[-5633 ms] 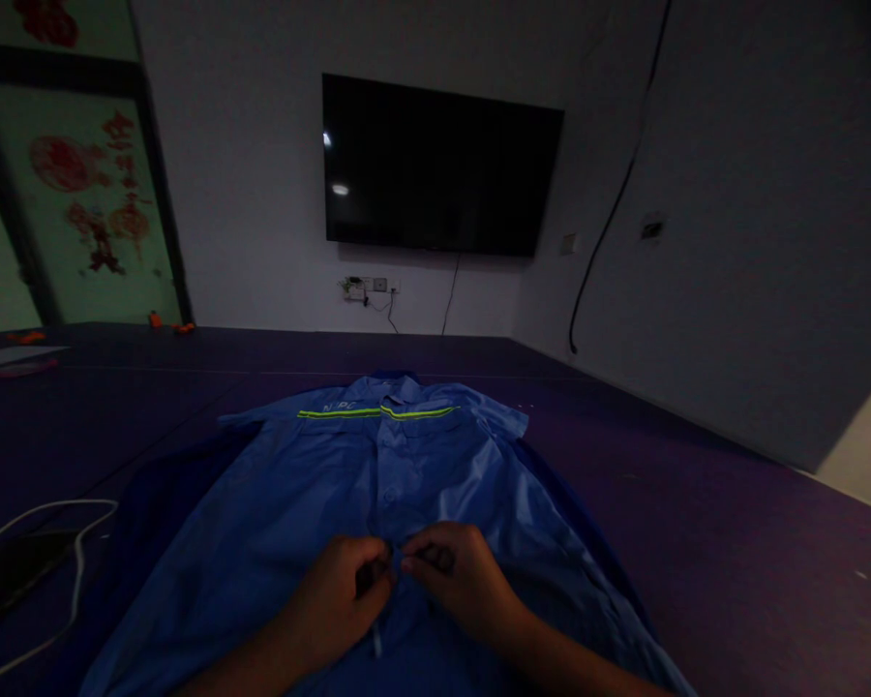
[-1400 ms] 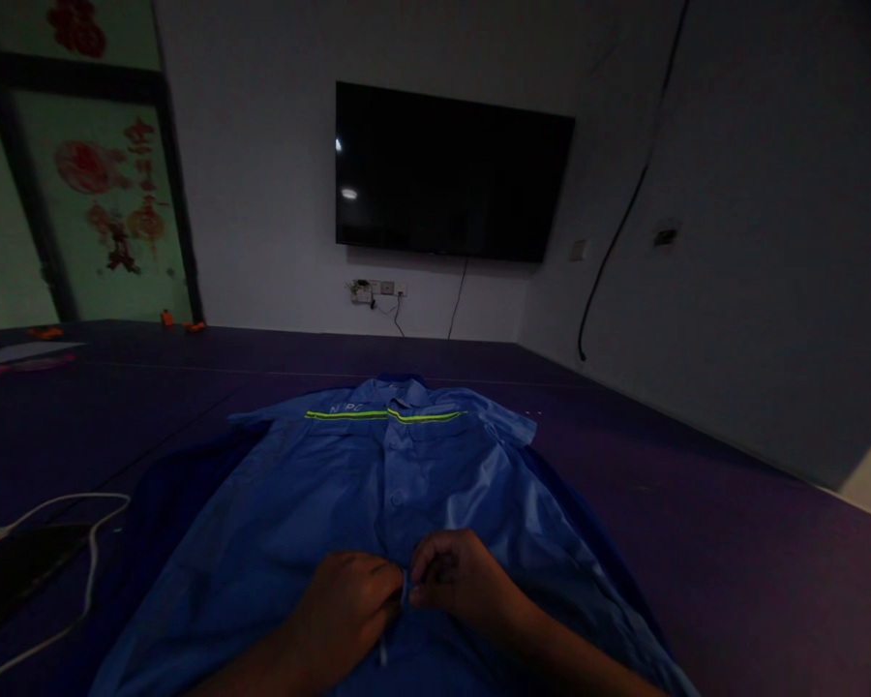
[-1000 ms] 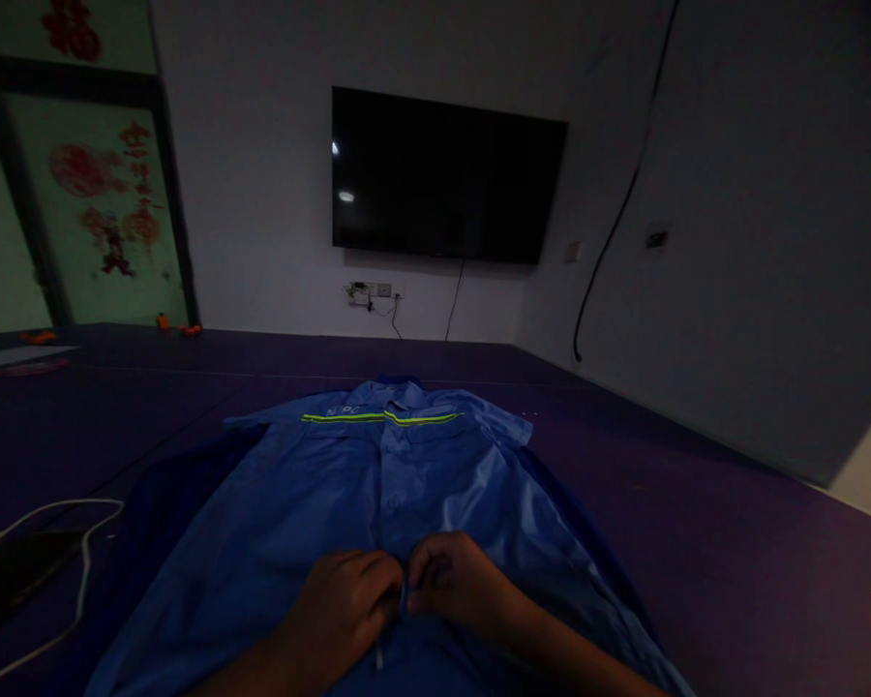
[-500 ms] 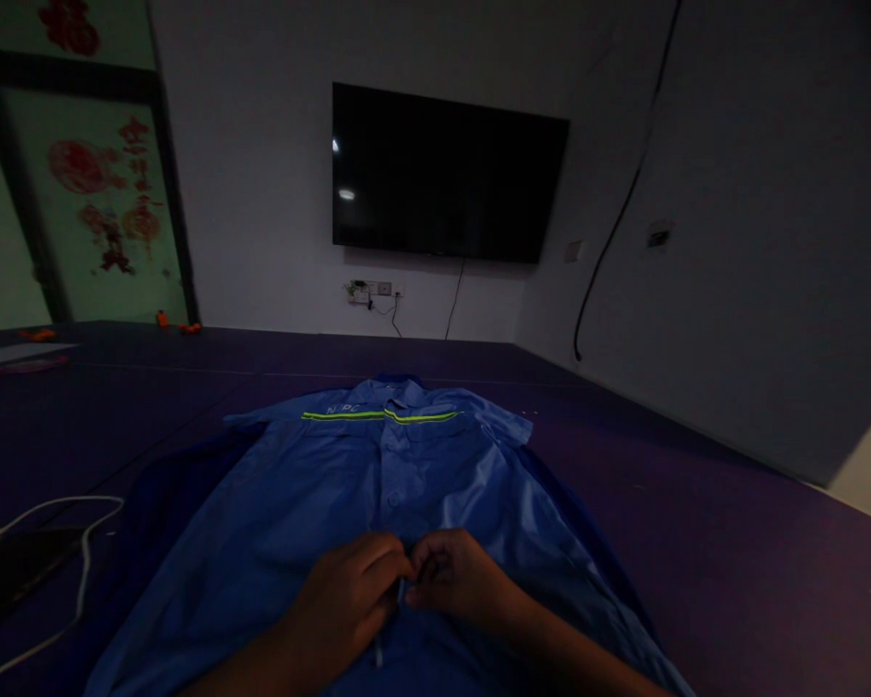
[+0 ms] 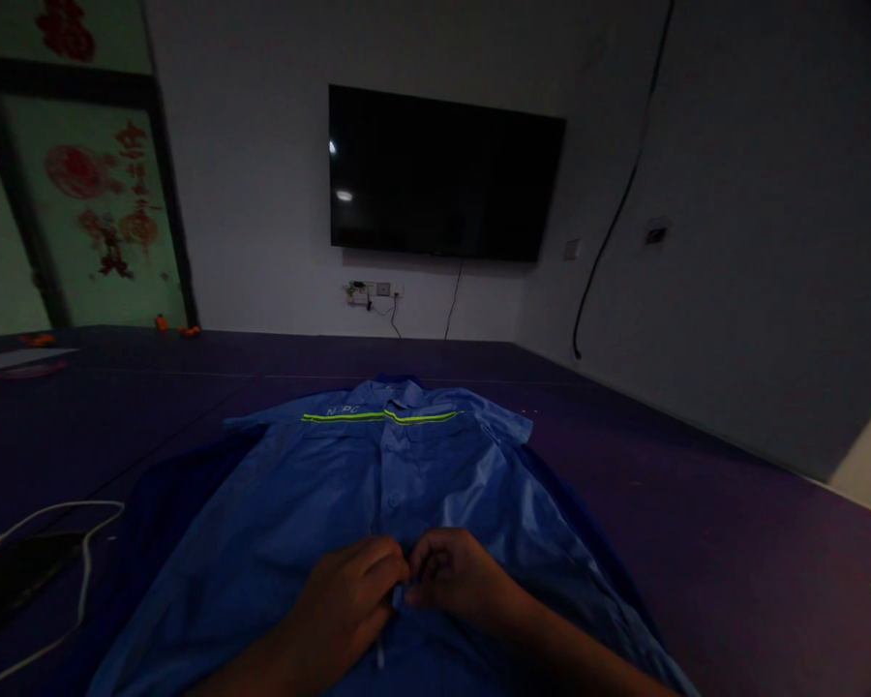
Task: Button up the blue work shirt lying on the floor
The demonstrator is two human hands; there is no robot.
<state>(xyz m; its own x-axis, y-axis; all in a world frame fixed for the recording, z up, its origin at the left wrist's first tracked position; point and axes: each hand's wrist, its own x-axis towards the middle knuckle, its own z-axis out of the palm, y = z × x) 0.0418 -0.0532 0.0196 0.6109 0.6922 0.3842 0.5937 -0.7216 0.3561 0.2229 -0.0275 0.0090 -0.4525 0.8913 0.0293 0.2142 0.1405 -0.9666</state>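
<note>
A blue short-sleeved shirt point(image 5: 319, 494) lies spread out with its collar away from me, a yellow-green stripe running across the chest. My left hand point(image 5: 355, 590) is closed on the front placket in the lower middle of the shirt. Facing it, my right hand point(image 5: 457, 576) pinches the same placket, fingers curled, the two hands' fingertips almost meeting. A small fold of cloth shows between them; any button there is hidden by the fingers. Above the hands, one button point(image 5: 394, 500) is visible on the placket. Darker blue cloth point(image 5: 166, 494) lies under the shirt.
A dark flat device point(image 5: 25, 581) with a white cable point(image 5: 85, 571) lies at the left. The surface below is purple point(image 5: 697, 484). A television point(image 5: 442, 174) hangs on the far wall, and a black cable point(image 5: 620, 213) hangs at the right. Small orange objects point(image 5: 189, 331) lie near the door.
Both hands stay at the same place on the placket, with only slight finger movement. The cloth between the fingertips has shifted a little. The camera view has moved slightly.
</note>
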